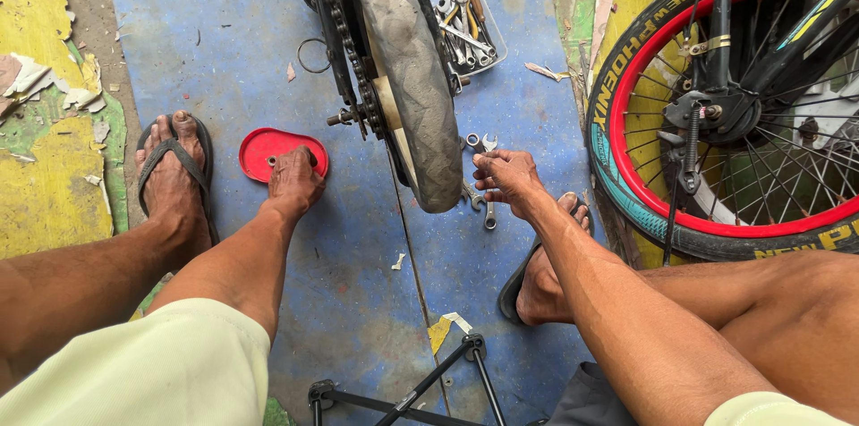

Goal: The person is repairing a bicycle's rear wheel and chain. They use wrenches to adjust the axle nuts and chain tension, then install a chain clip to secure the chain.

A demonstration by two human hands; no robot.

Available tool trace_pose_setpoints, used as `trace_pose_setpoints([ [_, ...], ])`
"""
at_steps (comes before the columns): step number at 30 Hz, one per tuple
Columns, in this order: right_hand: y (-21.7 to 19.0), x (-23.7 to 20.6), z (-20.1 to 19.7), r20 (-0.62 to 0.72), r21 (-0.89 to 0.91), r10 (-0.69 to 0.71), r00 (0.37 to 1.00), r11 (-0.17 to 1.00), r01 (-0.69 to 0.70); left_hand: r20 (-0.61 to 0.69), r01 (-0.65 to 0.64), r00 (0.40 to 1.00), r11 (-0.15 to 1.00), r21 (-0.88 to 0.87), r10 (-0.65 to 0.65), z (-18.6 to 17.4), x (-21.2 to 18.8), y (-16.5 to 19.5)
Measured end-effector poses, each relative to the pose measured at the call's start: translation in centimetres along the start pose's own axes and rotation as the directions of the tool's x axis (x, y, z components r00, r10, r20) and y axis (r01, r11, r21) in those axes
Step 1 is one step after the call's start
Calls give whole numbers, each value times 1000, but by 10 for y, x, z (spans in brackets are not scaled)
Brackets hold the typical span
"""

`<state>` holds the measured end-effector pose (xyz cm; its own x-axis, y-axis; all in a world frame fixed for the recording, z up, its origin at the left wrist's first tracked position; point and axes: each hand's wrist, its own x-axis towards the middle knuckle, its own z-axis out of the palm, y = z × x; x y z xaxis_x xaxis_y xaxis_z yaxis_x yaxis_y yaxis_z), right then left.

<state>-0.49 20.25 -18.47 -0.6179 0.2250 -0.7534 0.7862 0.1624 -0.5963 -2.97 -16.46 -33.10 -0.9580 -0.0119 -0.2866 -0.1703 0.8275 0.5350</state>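
The single view comes from a camera worn on the person's head, looking steeply down past both forearms and knees to the worn blue floor mat. It sits close, so the dusty grey rear tyre stands upright at the centre, running away from the camera. Right of that tyre, the red-rimmed bicycle wheel is cut by the frame edge. No second view exists.

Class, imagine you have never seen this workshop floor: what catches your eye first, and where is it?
The dusty grey tyre with its chain stands upright in the centre, between the two hands. The left hand rests on a red lid on the blue floor, while the right hand reaches at spanners. A red-rimmed bicycle wheel fills the right edge.
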Motion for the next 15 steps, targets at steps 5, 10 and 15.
trace_pose_setpoints([
  [5,5,3,3,21,-3,6,1000,1000,-6,85,-148,987,973,177,134,-7,-8,1],
  [10,8,5,3,18,-5,7,1000,1000,-7,79,-192,981,962,196,180,-8,-11,1],
  [15,10,5,5,23,-14,12,1000,1000,-12,-40,-70,996,994,84,74,-4,-8,4],
])
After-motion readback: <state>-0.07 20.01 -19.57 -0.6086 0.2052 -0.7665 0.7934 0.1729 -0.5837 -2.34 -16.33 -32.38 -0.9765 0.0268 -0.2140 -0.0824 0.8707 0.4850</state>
